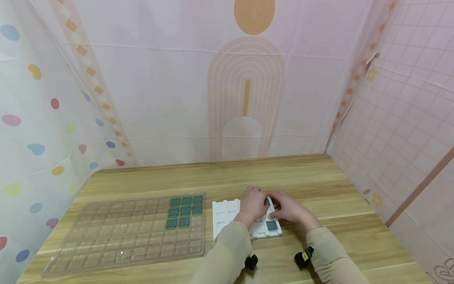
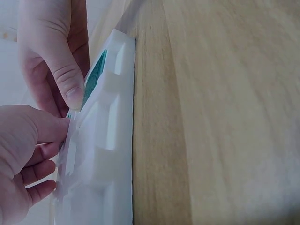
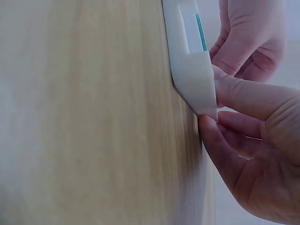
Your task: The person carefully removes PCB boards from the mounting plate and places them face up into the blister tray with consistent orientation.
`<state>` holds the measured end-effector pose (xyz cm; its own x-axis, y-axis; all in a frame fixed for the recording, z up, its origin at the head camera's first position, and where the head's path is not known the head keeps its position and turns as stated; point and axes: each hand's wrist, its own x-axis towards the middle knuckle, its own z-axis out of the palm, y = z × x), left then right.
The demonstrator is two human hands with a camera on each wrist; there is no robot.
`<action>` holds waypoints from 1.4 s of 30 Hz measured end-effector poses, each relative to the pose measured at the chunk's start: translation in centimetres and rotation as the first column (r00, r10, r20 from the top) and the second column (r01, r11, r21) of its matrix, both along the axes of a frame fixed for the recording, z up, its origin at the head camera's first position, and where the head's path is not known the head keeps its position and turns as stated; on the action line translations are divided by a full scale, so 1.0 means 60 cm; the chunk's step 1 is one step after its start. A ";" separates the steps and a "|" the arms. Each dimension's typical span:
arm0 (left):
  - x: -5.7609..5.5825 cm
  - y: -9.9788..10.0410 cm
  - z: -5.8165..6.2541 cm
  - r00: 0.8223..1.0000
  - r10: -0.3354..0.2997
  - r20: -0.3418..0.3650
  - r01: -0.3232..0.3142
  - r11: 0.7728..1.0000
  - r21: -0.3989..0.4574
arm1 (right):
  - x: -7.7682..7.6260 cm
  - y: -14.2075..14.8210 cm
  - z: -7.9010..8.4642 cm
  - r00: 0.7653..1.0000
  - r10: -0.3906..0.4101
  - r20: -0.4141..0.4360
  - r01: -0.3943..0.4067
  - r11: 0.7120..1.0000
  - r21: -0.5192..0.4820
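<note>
A white compartment tray (image 1: 220, 207) lies on the table under both hands. My left hand (image 1: 252, 203) reaches across it and pinches a small green square chip (image 1: 267, 202) at the far right pocket, its thumb and fingertips mostly covering the piece. At the tray's right side, my right hand (image 1: 291, 207) grips the edge. In the right wrist view, its thumb lies on top and a fingertip (image 3: 206, 123) presses the tray's corner. Another green chip (image 1: 271, 225) sits in the near right pocket. The left wrist view shows a green chip (image 2: 95, 77) beside the right thumb.
To the left lies a wide clear plastic tray (image 1: 142, 252) with many square pockets. Several green chips (image 1: 185, 210) fill pockets at its far right. The wooden table (image 1: 213, 177) ends at a patterned curtain (image 1: 159, 98) behind and at both sides.
</note>
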<state>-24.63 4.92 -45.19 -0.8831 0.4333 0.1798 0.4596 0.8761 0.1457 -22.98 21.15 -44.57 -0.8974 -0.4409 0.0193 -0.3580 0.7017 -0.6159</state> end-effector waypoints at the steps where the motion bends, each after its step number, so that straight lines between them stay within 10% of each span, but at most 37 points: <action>1: 0.000 0.000 0.000 1.000 -0.001 0.001 0.001 1.000 0.000 | 0.000 0.000 0.000 1.000 0.003 -0.002 -0.003 1.000 -0.001; 42: 0.004 -0.019 0.002 0.994 -0.103 0.023 0.098 0.980 0.175 | -0.004 0.003 -0.001 0.998 0.059 -0.009 -0.059 0.998 -0.028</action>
<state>-24.38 3.76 -45.06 -0.8430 0.4851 0.2324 0.5368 0.7858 0.3072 -23.19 21.32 -44.63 -0.8696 -0.4922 0.0398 -0.4033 0.6613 -0.6324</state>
